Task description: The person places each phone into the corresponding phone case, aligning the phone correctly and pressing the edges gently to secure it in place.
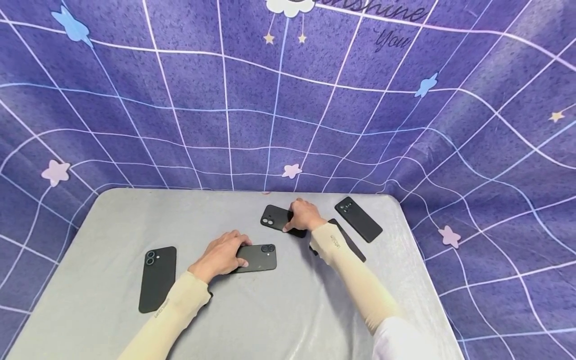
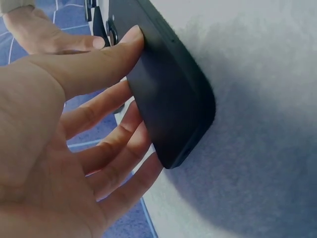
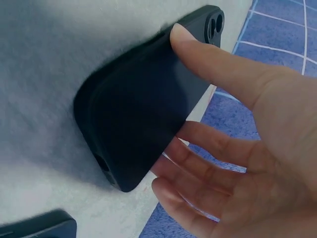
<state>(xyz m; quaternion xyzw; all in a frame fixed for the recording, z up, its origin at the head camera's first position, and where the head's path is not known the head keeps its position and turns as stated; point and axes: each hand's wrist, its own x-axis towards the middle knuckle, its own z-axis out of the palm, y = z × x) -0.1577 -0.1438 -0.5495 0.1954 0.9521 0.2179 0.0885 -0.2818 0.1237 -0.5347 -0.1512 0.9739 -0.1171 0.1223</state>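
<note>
- On a grey-covered table, the left hand grips a dark smartphone by its long edges.
- Just beyond, the right hand likewise grips a second smartphone; whether either wears a case is unclear.
- Leftmost lies a black phone.

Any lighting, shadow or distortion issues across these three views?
Head: bright, but the purple backdrop's grid lines bow, from lens or drape I can't tell; left wrist: dimmer, soft shadow on the tabletop beside the held black phone or case; right wrist: also dim, shadow beside its dark counterpart.
</note>
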